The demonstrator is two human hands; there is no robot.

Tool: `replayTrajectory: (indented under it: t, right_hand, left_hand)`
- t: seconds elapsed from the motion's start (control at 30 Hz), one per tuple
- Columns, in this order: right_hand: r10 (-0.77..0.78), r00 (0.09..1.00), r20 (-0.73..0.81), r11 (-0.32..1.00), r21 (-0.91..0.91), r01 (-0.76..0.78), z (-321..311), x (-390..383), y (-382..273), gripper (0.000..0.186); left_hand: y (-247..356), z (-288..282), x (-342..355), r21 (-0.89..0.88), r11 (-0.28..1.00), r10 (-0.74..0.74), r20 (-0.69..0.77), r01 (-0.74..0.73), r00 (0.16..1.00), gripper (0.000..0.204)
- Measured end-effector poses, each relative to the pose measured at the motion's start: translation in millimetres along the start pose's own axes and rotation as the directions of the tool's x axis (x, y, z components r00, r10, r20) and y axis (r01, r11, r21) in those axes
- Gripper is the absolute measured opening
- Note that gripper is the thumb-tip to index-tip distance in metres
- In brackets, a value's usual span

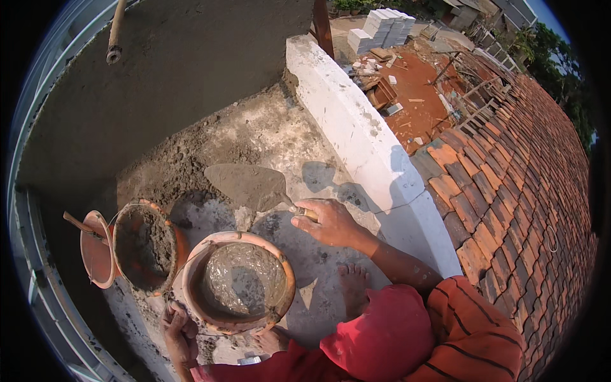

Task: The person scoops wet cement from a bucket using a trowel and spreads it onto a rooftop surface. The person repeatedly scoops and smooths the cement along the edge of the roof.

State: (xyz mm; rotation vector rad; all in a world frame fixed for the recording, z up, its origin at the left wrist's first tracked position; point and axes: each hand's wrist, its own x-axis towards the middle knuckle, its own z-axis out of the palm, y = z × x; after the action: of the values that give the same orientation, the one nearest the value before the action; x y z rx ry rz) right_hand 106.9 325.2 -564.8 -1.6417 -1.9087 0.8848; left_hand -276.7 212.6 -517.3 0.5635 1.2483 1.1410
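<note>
My right hand (331, 223) is closed on the handle of a trowel (249, 184). Its wide blade is coated in grey mortar and lies flat over the rough concrete floor (299, 146). My left hand (180, 334) grips the near rim of an orange bucket (287, 288) that holds wet grey slurry. To the left of it stands a second orange bucket (180, 243) with thicker mortar inside. Loose mortar (172, 169) is heaped on the floor beyond the buckets. My bare feet (353, 283) rest on the floor beside the slurry bucket.
A small orange scoop with a wooden handle (94, 251) leans at the far left. A grey plastered wall (178, 63) rises behind, and a white parapet (363, 140) runs along the right. Beyond it lie clay roof tiles (522, 178) and stacked white blocks (382, 28).
</note>
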Motion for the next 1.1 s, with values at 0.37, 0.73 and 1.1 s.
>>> replayTrajectory:
  t: [0.37, 0.73, 1.1]
  right_hand:
    - [-0.053, 0.979, 0.198, 0.972, -0.213, 0.096, -24.2, -51.7, -20.5, 0.031]
    - [0.213, 0.849, 0.484, 0.921, -0.388, -0.01, 7.4, -51.9, -44.9, 0.038]
    - [0.199, 0.951, 0.237, 0.891, -0.447, -0.075, 10.1, -50.4, -15.9, 0.021]
  left_hand:
    - [-94.1, 4.0, 34.0, -0.208, 0.977, -0.033, -0.366, -0.047, 0.93, 0.051]
    - [-66.9, 125.2, 61.9, 0.226, 0.974, 0.016, -0.085, 0.004, 0.996, 0.054]
    - [-72.9, 87.0, 66.8, -0.122, 0.988, 0.08, -0.098, -0.092, 0.992, 0.052]
